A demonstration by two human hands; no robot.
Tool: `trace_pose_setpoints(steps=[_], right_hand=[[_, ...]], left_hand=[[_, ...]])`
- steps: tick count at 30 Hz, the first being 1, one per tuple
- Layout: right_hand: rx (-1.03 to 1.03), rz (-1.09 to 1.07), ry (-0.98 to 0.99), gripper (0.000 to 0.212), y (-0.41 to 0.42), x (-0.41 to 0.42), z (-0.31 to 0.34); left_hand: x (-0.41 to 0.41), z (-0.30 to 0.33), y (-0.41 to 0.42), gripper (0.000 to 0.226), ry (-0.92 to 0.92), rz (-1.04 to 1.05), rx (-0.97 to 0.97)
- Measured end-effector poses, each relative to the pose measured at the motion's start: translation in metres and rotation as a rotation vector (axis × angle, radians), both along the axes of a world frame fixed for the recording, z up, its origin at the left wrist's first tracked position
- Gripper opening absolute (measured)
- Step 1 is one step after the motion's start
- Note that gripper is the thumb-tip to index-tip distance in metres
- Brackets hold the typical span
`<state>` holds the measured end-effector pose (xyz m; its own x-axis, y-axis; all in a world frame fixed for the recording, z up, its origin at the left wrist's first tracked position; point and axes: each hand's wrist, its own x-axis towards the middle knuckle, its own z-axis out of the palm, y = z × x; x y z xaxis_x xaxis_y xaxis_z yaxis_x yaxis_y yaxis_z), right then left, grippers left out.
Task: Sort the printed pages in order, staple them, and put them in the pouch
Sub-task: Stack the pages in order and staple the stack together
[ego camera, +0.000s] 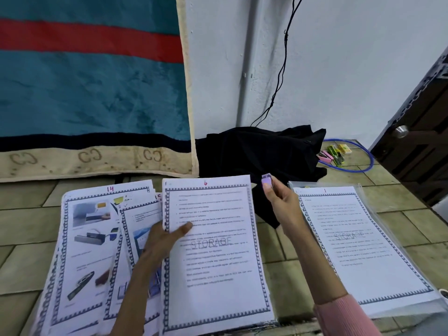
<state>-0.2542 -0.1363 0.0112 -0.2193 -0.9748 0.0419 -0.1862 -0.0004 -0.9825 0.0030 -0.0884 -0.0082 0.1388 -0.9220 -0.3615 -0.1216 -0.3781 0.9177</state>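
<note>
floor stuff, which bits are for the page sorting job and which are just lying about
For the job: page 6 held by left hand; page 14; page 1 on clear pouch; staplers.

Lying about: black cloth; blue hoop; blanket; black cable.

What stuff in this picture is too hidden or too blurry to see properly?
- Body text on the page marked 6: head view, too blurred to read.
- The page beside the page marked 14: its number is cut off by page 6, its middle hidden by the left hand.
- The small purple thing in the right hand: mostly covered by fingers.
- Whatever lies under the black cloth.
- The bright items by the blue hoop: too small to name.
</note>
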Motion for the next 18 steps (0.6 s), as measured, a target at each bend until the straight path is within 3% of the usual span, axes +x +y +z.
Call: trace_pose_setpoints(steps=[4,7,9,11,14,15,16,18], right_hand=[[0.230,0.062,0.822,0.045,0.007,-0.002,-0.052],[0.284,0.150,1.091,0.054,0.022,0.010,-0.064],[0.254,0.176,1.152,0.059,0.024,0.008,-0.060],[0.186,0.161,0.862,0.058,0.027,-0.002,-0.038],[0.202,0.075,-0.048,0.048,0.036,-0.032,0.021],[0.216,0.046,-0.192,0.044,0.040,-0.050,0.036],[0.220,0.030,-0.224,0.034,0.045,-0.069,0.048],[0.140,-0.037,-0.007,0.015,0.056,-0.109,0.062]], left_hand=[[0.026,0.015,0.002,0.041,0.052,0.051,-0.015],[0.034,0.034,0.004,0.044,0.093,0.041,-0.016],[0.026,0.049,0.005,0.060,0.108,0.015,-0.034],[0.007,0.064,0.002,0.054,0.137,-0.025,-0.077],[-0.037,0.073,-0.012,0.037,0.195,-0.024,-0.132],[-0.057,0.077,-0.015,0.032,0.245,-0.013,-0.144],[-0.079,0.077,-0.020,0.029,0.293,-0.007,-0.155],[-0.127,0.073,-0.028,0.030,0.367,0.006,-0.157]])
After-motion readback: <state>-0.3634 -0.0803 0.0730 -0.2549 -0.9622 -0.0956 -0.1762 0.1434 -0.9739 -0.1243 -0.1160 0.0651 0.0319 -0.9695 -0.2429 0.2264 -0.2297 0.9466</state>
